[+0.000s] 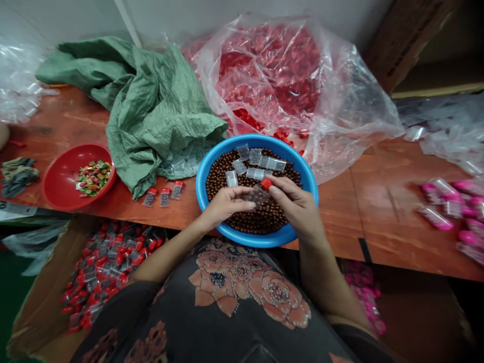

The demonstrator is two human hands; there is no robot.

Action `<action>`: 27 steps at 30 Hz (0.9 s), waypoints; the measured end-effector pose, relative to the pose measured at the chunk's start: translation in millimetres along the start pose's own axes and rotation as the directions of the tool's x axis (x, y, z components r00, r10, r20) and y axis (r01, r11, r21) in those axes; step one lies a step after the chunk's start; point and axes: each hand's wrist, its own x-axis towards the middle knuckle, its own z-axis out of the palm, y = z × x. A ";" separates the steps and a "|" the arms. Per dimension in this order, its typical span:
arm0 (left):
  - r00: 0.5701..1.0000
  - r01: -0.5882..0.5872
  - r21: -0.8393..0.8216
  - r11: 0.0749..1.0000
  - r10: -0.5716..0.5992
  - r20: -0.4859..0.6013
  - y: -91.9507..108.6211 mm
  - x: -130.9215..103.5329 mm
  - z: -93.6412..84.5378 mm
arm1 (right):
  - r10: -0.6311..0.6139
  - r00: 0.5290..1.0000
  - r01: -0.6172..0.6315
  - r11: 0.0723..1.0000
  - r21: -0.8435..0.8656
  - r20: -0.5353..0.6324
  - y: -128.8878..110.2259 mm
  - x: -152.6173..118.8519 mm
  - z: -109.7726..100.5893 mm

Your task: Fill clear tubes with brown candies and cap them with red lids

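The left hand reaches in from lower left, fingers pinching a box at frame centre, over the basin; the right hand, from lower right, pinches the cap at its upper end.

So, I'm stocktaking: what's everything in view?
Table: one, brown, across
Basin: one, blue, centre
Balls: many, brown, in basin
Cases: several, clear, on balls
Capped cases: many, red, left
Bowl: one, red, left
Bits: many, multicoloured, in bowl
Rag: unclear, grey, left
Sack: one, green, back
Bag: one, clear, back
Pieces: many, red, in bag
Tubes: many, pink, right
Cartons: two or more, brown, lower left, back right
Plastic: heaps, clear, both edges
Left hand: one, holding case
Right hand: one, holding cap
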 end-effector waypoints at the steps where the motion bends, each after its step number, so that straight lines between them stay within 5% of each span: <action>1: 1.000 -0.014 0.024 1.000 0.014 -0.009 0.3 -0.9 -0.1 | -0.028 0.999 0.029 0.999 -0.040 0.019 -1.0 0.0 0.3; 9: 0.992 -0.101 0.247 0.964 0.117 -0.051 5.2 -8.6 -0.8 | -0.263 0.964 0.267 0.931 -0.248 0.051 -2.1 -6.3 7.5; 19: 0.980 -0.161 0.369 0.915 0.192 -0.049 9.9 -11.6 -3.8 | -0.350 0.936 0.346 0.896 -0.278 0.037 -2.2 -12.3 14.7; 27: 0.965 -0.194 0.207 0.959 0.225 -0.138 6.3 -4.9 6.7 | -0.431 0.880 0.472 0.742 -0.476 0.201 5.7 -9.9 24.4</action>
